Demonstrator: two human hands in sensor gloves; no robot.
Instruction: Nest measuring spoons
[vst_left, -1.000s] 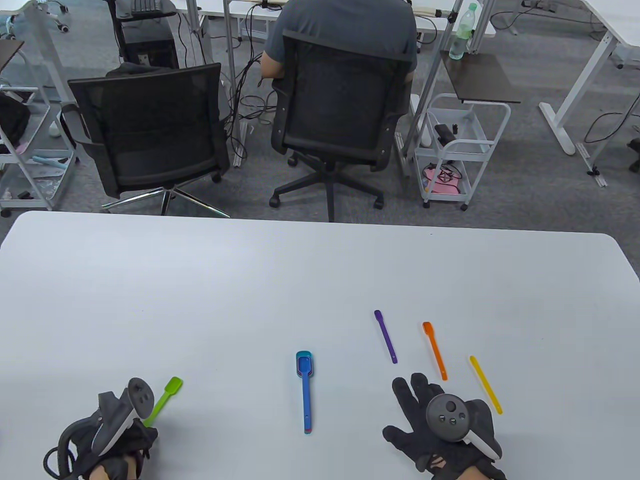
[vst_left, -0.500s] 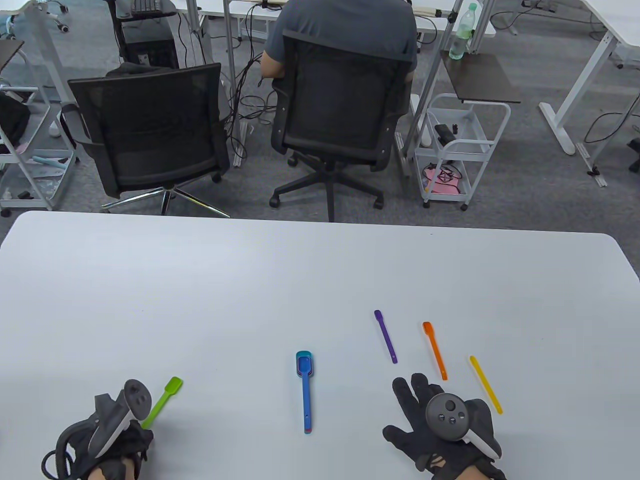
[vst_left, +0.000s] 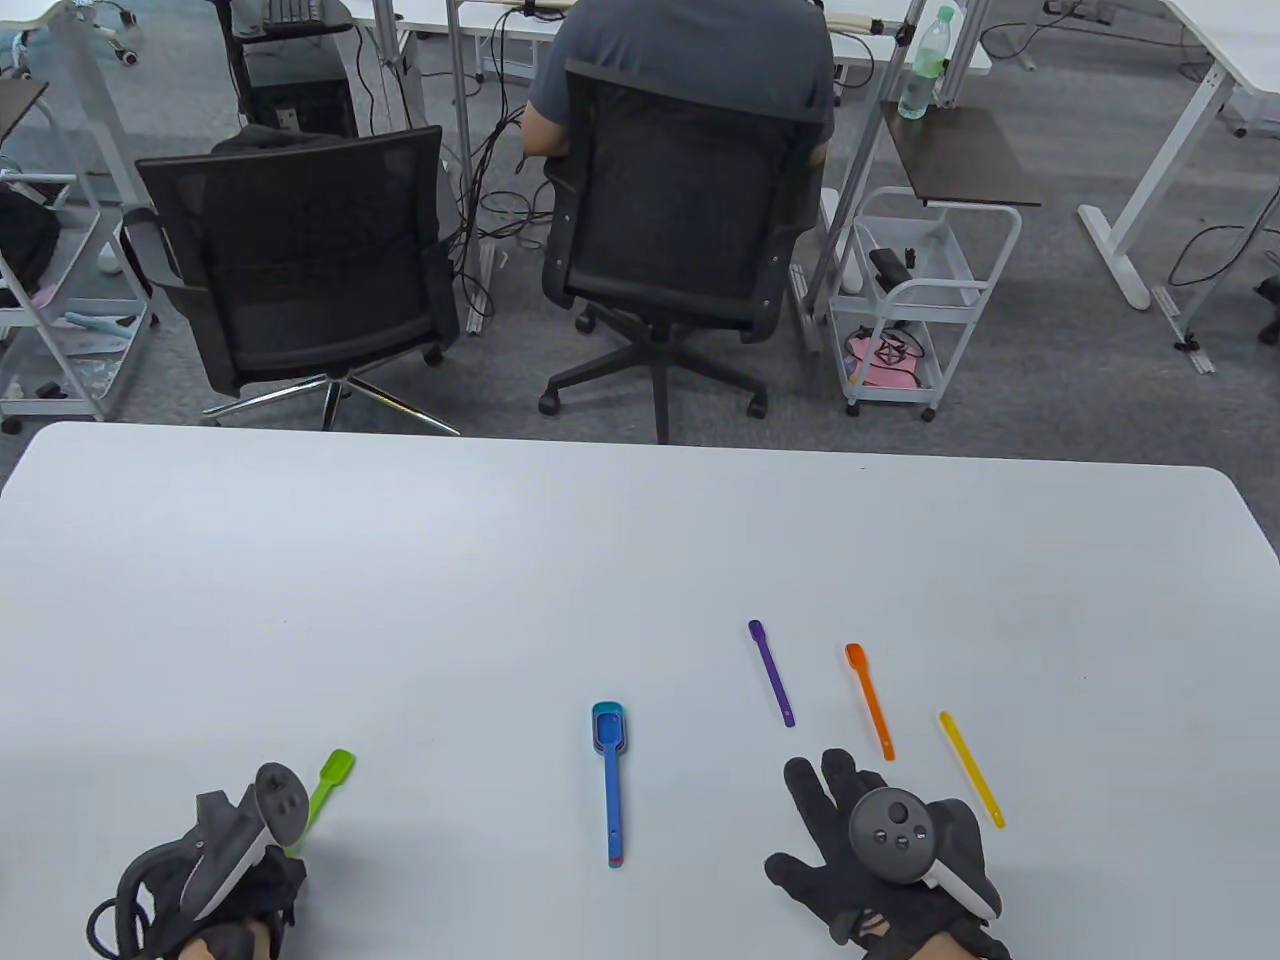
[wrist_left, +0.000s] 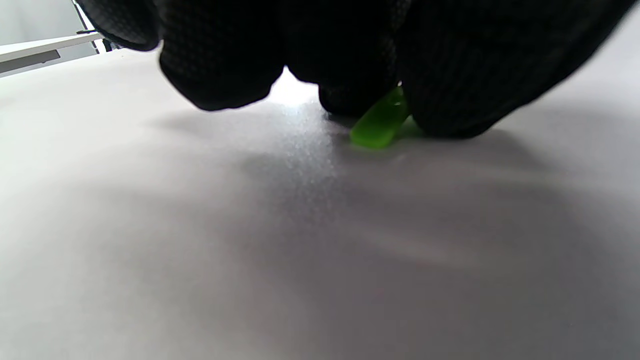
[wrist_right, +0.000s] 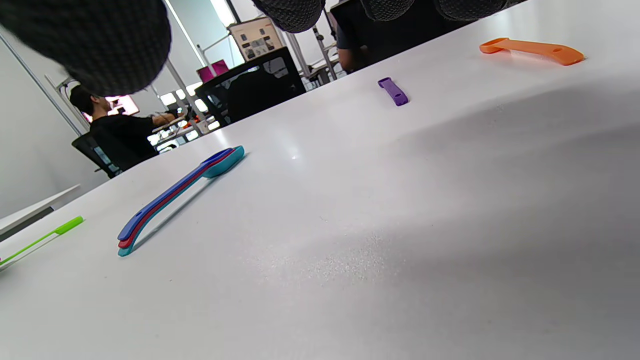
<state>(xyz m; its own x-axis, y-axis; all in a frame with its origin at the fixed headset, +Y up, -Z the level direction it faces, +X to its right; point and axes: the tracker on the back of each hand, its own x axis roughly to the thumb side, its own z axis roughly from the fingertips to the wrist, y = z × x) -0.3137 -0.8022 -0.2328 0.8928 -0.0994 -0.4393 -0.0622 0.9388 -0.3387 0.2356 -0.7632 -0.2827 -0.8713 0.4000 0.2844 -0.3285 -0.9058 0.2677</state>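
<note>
Table view: at the lower left, the left hand (vst_left: 235, 880) holds the green spoon (vst_left: 325, 785) by its handle. At the lower right, the right hand (vst_left: 880, 860) lies flat with fingers spread, holding nothing. The stacked spoons (vst_left: 611, 780) lie in the lower middle.

Left wrist view: gloved fingers (wrist_left: 445, 75) at the top pinch the green spoon (wrist_left: 380, 122), whose end touches the table (wrist_left: 300, 250).

Right wrist view: the stacked spoons (wrist_right: 175, 192) lie at the left, the purple spoon (wrist_right: 393, 91) and orange spoon (wrist_right: 532, 49) at the upper right.

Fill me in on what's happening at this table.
Someone in sensor gloves is nesting measuring spoons. The left hand pinches the handle end of the green spoon. The right hand lies flat and spread on the table, holding nothing. A nested stack lies mid-table; the purple spoon, orange spoon and yellow spoon lie loose.
</note>
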